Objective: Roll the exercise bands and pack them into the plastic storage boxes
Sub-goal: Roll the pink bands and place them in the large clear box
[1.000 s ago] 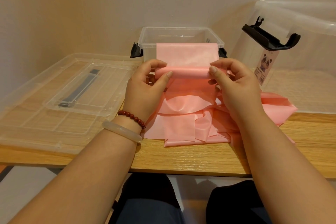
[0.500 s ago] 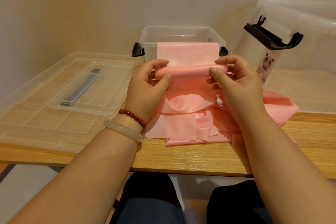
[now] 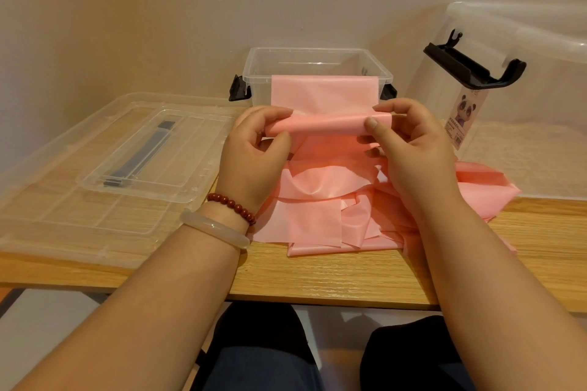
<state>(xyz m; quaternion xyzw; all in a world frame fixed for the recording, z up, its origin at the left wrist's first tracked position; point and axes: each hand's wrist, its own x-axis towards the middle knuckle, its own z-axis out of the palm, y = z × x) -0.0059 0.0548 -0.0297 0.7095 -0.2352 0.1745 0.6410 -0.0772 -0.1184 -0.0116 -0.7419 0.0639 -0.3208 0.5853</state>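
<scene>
Pink band (image 3: 330, 125), rolled part pinched at both ends: I see left hand (image 3: 254, 155) and right hand (image 3: 413, 149) fingers curled round it. Far end hangs over the small clear box (image 3: 259, 74) near rim; loose slack heaped on wooden table (image 3: 317, 276), lid (image 3: 136, 162) left.

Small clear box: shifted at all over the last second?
No. The small clear box sits just past the far right corner of the large clear lid, exactly as before; no shift either way.
</scene>
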